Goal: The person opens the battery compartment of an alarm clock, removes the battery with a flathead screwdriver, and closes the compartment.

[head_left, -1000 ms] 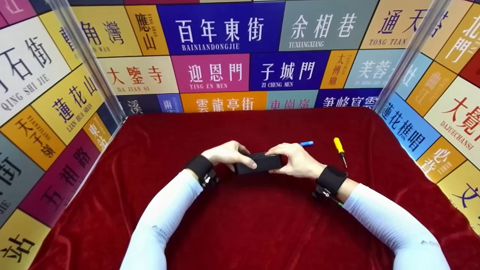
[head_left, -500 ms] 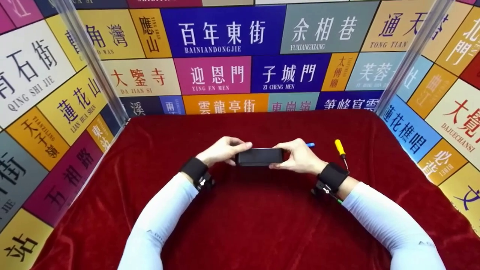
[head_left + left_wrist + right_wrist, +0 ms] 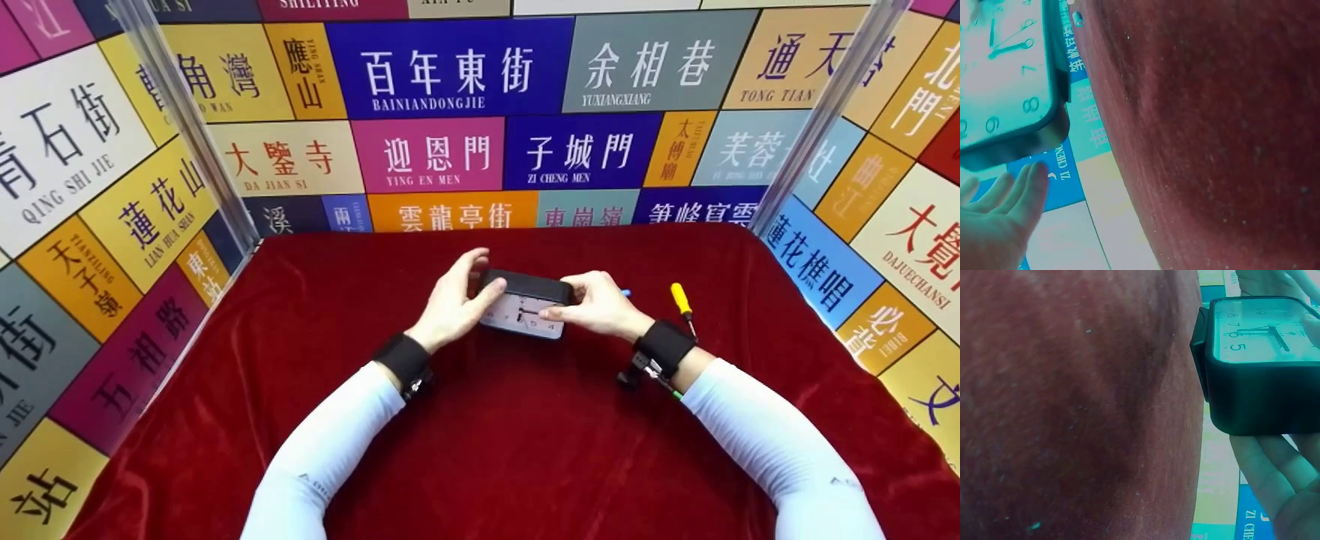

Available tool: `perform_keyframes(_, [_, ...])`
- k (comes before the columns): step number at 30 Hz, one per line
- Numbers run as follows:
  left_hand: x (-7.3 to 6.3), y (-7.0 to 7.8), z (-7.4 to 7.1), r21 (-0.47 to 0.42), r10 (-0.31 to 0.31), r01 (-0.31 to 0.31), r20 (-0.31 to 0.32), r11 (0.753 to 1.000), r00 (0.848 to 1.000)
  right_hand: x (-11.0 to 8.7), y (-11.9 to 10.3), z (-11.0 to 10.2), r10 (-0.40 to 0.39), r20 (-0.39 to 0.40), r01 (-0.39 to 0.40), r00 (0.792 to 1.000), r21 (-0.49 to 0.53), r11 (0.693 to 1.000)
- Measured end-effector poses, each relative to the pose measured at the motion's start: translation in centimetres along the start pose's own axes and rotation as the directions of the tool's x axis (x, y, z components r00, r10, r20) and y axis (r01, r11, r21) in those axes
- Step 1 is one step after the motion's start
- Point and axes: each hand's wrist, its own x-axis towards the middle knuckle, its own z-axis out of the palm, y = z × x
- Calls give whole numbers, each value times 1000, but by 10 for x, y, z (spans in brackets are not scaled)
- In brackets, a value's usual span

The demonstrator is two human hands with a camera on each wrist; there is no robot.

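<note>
A black alarm clock [image 3: 529, 285] with a white dial is held above the red cloth in the head view, its dial tilted toward me and its numerals upside down. My right hand [image 3: 604, 304] grips one end, thumb over the dial and fingers behind the case, as the right wrist view of the clock [image 3: 1264, 396] shows. At the other end, my left hand [image 3: 450, 300] has its fingers spread beside the case. In the left wrist view, a gap shows between those fingers [image 3: 1022, 194] and the clock [image 3: 1010, 73].
A screwdriver [image 3: 681, 300] with a yellow handle lies on the red cloth [image 3: 525, 435] to the right. Beyond my right hand, the end of a small blue object [image 3: 626, 292] shows. Walls with coloured sign panels [image 3: 427, 154] stand behind and at both sides.
The clock has turned from showing only black case to showing its dial. My left hand has loosened from its end and spread its fingers; my right hand still grips it.
</note>
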Motion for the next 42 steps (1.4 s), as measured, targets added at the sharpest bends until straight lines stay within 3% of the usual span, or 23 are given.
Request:
perform_keyframes(4, [-4,1,2,91,128,-128,11,988,992,3,0,2,34,7,-35,999,22,999])
perform_keyframes(6, [-6,1,3,180,204,-208,38,962,978,4,1,4,46,20,-47,999,44,998])
perform_keyframes(9, [-9,0,5,332,313,-328,99,884,944,5,1,5,68,39,-72,997,99,993])
perform_keyframes(13, [-11,-3,8,474,395,-424,166,772,904,6,1,5,118,67,-128,991,192,973])
perform_keyframes(20, [-11,-6,8,616,432,-482,243,623,869,7,-4,2,185,146,-225,972,335,915])
perform_keyframes(23, [-12,-6,7,648,429,-491,269,582,862,6,-4,2,196,185,-251,963,359,899])
perform_keyframes(25, [-12,-6,7,650,422,-494,281,577,862,6,-4,2,205,211,-272,956,366,890])
perform_keyframes(28, [-13,-7,7,640,402,-491,294,591,867,5,-4,3,229,238,-304,944,356,884])
perform_keyframes(32, [-14,-9,5,627,371,-476,301,617,878,3,-6,6,242,207,-295,948,286,912])
perform_keyframes(37, [-11,-9,3,627,338,-450,298,636,893,-3,-13,9,141,39,-143,989,58,988])
perform_keyframes(39, [-9,-7,2,629,324,-440,297,642,898,-8,-17,8,85,-3,-85,996,-52,995])
perform_keyframes(42, [-3,-4,0,626,298,-420,296,657,908,-14,-23,8,26,2,-26,1000,-151,988])
